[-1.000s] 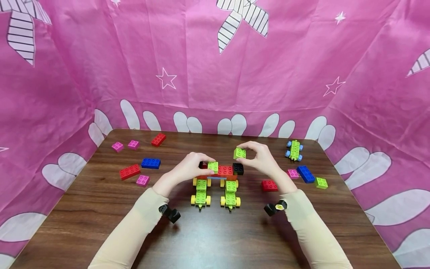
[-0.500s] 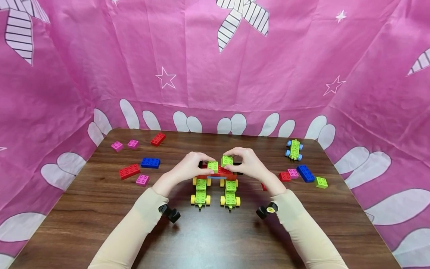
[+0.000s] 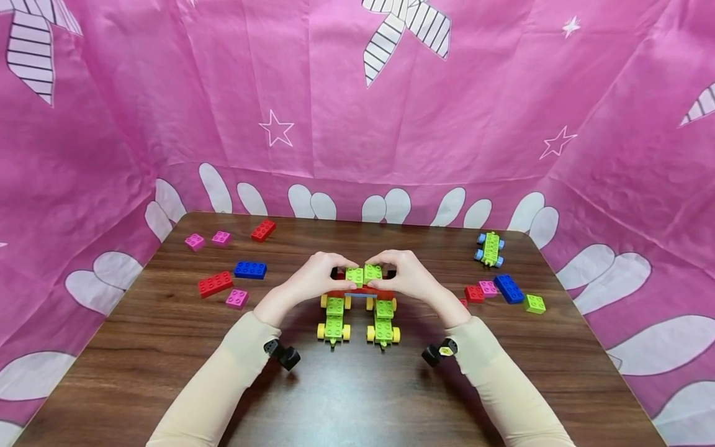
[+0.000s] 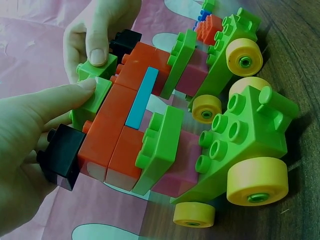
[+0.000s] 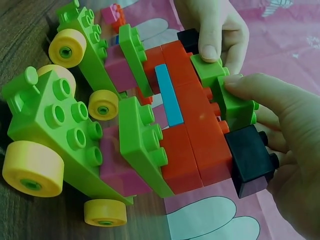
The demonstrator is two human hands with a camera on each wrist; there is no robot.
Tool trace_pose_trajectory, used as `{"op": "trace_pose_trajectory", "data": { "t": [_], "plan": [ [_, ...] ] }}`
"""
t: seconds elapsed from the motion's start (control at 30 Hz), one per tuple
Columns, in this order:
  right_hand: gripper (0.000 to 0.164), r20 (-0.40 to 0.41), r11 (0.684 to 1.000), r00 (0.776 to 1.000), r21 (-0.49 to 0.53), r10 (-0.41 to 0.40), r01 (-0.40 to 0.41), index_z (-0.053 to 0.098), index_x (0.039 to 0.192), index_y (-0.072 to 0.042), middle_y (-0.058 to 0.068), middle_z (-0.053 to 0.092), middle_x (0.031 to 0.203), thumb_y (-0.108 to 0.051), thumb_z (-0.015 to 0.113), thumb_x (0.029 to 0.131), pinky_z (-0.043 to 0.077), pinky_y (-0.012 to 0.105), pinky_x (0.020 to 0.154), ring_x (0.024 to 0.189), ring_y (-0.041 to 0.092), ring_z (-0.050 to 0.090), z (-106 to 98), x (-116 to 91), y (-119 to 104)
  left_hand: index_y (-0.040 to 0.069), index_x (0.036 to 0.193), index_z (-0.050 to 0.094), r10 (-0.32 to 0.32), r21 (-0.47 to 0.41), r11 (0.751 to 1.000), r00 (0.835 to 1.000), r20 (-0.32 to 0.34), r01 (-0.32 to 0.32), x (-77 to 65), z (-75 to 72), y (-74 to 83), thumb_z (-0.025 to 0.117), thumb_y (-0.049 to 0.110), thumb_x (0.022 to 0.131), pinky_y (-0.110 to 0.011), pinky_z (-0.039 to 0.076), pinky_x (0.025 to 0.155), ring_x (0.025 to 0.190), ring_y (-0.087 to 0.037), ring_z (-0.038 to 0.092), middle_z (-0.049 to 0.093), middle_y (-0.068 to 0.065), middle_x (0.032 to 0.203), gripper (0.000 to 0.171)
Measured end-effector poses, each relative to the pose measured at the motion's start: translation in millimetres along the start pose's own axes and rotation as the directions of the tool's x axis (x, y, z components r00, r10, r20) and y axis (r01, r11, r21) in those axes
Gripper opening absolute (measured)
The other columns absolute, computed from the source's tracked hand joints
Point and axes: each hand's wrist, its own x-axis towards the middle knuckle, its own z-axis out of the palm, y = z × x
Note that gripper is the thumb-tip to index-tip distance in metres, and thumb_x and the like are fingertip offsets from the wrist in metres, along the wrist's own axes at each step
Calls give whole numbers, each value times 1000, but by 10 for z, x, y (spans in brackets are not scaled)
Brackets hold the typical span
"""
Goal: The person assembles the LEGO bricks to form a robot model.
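Pinching between thumb and finger, the left hand (image 3: 318, 275) holds one lime block (image 3: 354, 277) atop the red bricks (image 4: 111, 120), bracing it, I'd judge, while two wheeled bases (image 3: 334, 326) prop everything from below. Just beside it sits the second lime block (image 3: 372, 273), pinched likewise by the right hand (image 3: 410, 273) from the outer side, presumably leaving the inner faces free to meet.

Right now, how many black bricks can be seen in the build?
2: a left black brick by the left hand, a right black brick by the right hand. More may be hidden.
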Motion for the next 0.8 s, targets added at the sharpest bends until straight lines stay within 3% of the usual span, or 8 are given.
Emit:
{"op": "trace_pose_trajectory", "data": {
  "t": [0.23, 0.8],
  "plan": [
    [33, 10, 998, 999, -58, -35, 35, 71, 108, -6, 3, 72, 102, -17, 80, 79, 53, 31, 73, 85, 12, 62, 15, 2, -7, 6, 118, 69, -6, -4, 1000, 1000, 0, 6, -1, -2, 6, 74, 26, 85, -37, 52, 90, 104, -19, 65, 70, -7, 114, 39],
    [32, 44, 994, 999, -107, 6, -1, 71, 109, -5, 6, 72, 102, -17, 78, 79, 53, 46, 69, 78, 21, 59, 24, 14, -57, 6, 115, 70, -28, 17, 999, 1000, 9, 28, 15, -9, 57, 76, 23, 83, -33, 54, 84, 96, -17, 65, 71, -5, 110, 37]
  ]
}}
